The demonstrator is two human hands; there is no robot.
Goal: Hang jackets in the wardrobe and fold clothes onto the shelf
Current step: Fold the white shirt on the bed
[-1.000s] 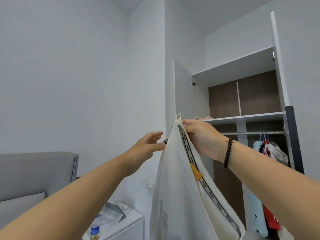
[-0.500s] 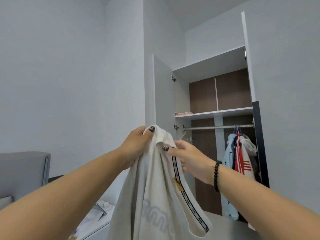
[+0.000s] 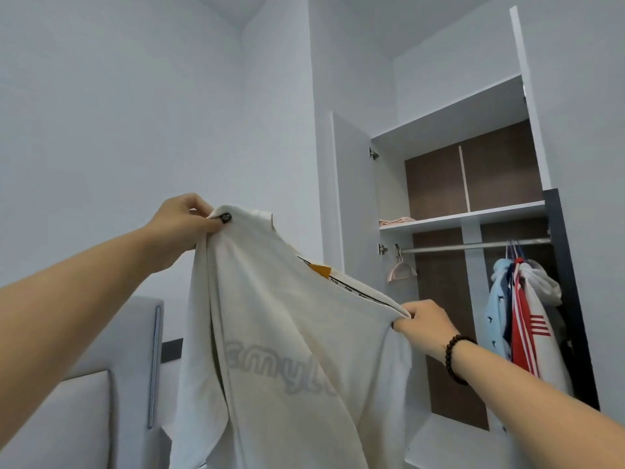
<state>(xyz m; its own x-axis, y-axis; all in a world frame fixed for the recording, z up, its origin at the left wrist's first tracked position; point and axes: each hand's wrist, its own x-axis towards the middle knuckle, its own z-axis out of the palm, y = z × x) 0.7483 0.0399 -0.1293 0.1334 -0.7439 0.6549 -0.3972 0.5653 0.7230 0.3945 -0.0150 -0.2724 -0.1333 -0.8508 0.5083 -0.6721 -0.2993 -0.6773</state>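
The left hand [image 3: 184, 220] pinches the cream garment [image 3: 287, 350] at ten o'clock; the right hand [image 3: 422, 324] grips its edge at four o'clock; the open wardrobe [image 3: 473, 214] stands behind.

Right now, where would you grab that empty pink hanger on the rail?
Grip the pink plastic hanger by its shoulder bar, reaching from the front left. It hangs bare at the metal rail's left end, apart from the hung jackets at the right.
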